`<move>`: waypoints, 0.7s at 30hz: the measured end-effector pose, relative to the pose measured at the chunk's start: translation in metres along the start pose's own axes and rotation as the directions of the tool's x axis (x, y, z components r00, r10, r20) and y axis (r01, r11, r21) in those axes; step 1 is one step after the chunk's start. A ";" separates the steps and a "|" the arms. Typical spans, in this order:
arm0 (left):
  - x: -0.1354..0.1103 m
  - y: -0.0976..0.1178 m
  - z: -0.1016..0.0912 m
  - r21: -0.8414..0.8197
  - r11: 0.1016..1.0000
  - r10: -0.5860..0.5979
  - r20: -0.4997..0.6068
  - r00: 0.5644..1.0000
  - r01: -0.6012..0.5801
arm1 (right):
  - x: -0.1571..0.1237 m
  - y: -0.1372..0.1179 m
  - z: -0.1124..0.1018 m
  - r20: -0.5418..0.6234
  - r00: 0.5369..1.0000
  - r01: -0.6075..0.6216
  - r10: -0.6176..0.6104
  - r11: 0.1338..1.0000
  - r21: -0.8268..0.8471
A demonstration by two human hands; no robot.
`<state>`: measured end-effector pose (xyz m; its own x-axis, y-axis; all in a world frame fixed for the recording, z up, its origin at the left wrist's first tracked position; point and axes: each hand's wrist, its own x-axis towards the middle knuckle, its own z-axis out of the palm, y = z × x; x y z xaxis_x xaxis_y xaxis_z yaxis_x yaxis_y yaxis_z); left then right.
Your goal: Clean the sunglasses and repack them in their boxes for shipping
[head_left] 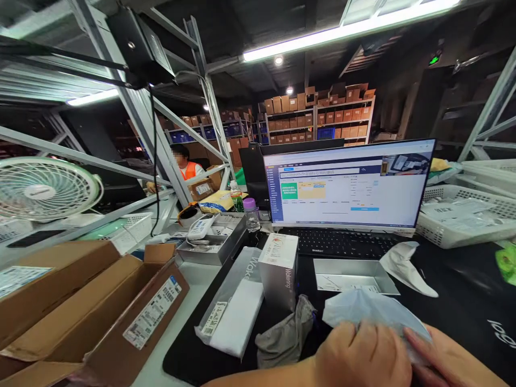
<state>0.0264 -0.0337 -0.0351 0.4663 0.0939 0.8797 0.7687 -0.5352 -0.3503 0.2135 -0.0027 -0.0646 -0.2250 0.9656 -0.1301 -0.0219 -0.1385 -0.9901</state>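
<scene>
Both hands are at the lower right, closed on a pale blue-white piece of thin, soft material (368,305), perhaps a bag or a wrapping sheet. My left hand (363,352) is curled over its near edge, slightly blurred. My right hand (441,352) grips its right end with the thumb on top. Just beyond lies an open silver box tray (350,274) with a printed slip in it. Left of the hands are a crumpled grey drawstring pouch (286,336) and an upright white-and-silver box (278,271). Crumpled white paper (409,269) lies beyond the right hand.
A monitor (349,188) and black keyboard (334,243) stand behind. To the left are a plastic-wrapped white box (237,317), a grey bin (217,247), open cardboard boxes (100,322) and a fan (48,188). White baskets (463,231) stand right. A person in an orange vest (188,171) sits beyond the frame.
</scene>
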 end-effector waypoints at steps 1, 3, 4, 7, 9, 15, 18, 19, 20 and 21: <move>-0.004 0.001 -0.009 -0.011 0.998 -0.057 0.008 0.998 0.058 | 0.000 -0.007 -0.003 0.050 0.996 -0.074 0.073 0.997 0.010; -0.018 -0.002 -0.030 0.027 0.975 -0.221 0.143 0.965 0.219 | 0.004 -0.021 -0.012 0.065 0.993 -0.105 0.102 0.993 0.049; -0.027 -0.007 -0.040 0.045 0.958 -0.286 0.273 0.919 0.285 | 0.007 -0.026 -0.017 0.009 0.999 -0.047 0.046 0.996 0.070; -0.051 -0.029 -0.058 0.212 0.747 -0.590 0.649 0.481 0.631 | 0.016 -0.032 -0.034 -0.147 0.985 0.099 -0.088 0.992 0.074; -0.058 -0.043 -0.057 0.309 0.601 -0.609 0.774 0.172 0.737 | 0.019 -0.029 -0.041 -0.207 0.973 0.123 -0.106 0.990 0.071; -0.046 -0.064 -0.024 0.411 0.547 -0.535 0.842 -0.074 0.729 | 0.014 -0.013 -0.041 -0.168 0.983 0.075 -0.068 0.997 0.036; -0.044 -0.068 -0.018 0.375 0.561 -0.509 0.859 -0.050 0.738 | 0.014 -0.012 -0.046 -0.184 0.981 0.071 -0.069 0.997 0.005; -0.044 -0.068 -0.021 0.374 0.562 -0.508 0.860 -0.048 0.738 | 0.015 -0.013 -0.048 -0.202 0.976 0.078 -0.077 0.997 0.000; -0.045 -0.067 -0.026 0.375 0.563 -0.520 0.854 -0.037 0.737 | 0.015 -0.014 -0.051 -0.221 0.971 0.089 -0.087 0.996 -0.001; -0.046 -0.065 -0.032 0.368 0.567 -0.545 0.838 0.001 0.737 | 0.015 -0.015 -0.054 -0.237 0.967 0.101 -0.098 0.995 0.001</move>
<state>-0.0591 -0.0300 -0.0420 -0.0513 0.9956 -0.0779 0.9405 0.0744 0.3316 0.2629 0.0257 -0.0540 0.0157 0.9990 -0.0415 -0.0457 -0.0408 -0.9981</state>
